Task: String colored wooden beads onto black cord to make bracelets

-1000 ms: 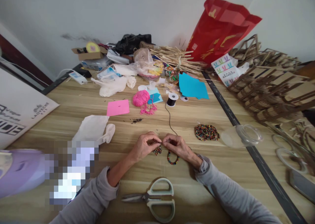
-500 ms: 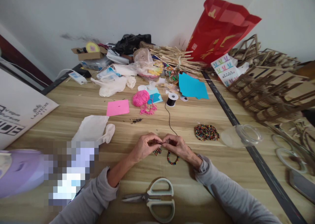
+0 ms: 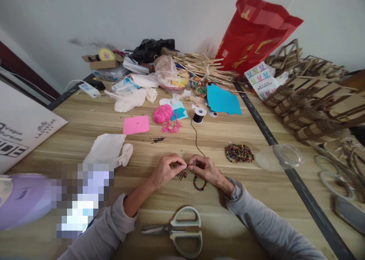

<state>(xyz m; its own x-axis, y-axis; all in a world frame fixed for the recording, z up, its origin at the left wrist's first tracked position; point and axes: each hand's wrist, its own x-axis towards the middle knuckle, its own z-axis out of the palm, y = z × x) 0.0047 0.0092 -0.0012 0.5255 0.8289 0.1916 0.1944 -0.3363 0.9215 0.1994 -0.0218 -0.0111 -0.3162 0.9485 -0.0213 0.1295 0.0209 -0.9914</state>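
The person's left hand and right hand face each other over the wood-grained table, each with thumb and forefinger pinched narrow. Half a second ago the fingertips sat close around something dark; now a sliver of a gap shows between the two pinches. Whatever they grip is too small for me to tell.

The small loop of multicoloured round beads lies just below the right hand, as before, and a little cluster of similar beads shows beside the left fingers. A thin black cord runs from the white-flanged spool to the right hand. The pale-handled metal scissors have stayed put nearer the person.
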